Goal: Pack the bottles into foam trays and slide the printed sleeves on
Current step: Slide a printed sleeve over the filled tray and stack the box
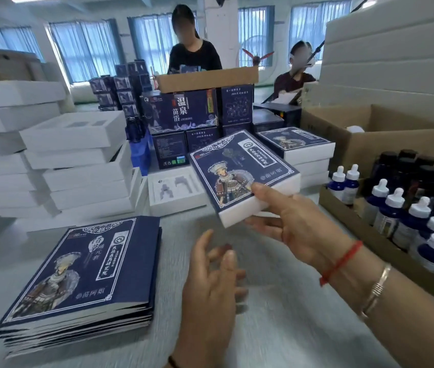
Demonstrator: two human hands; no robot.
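My right hand (298,224) grips the near corner of a white foam tray wearing a dark blue printed sleeve (239,173), holding it tilted above the table. My left hand (210,282) hovers below it with relaxed fingers, holding nothing. A stack of flat printed sleeves (83,272) lies at the near left. An empty foam tray with cut-outs (176,189) sits behind the raised pack. Blue dropper bottles with white caps (407,221) stand in a cardboard box (343,208) at the right.
Stacks of white foam trays (77,166) rise at the left. Finished sleeved packs (298,147) are piled behind, with dark blue cartons (181,112) beyond. Two people work at the far side. A large open cardboard box (385,134) stands at the right.
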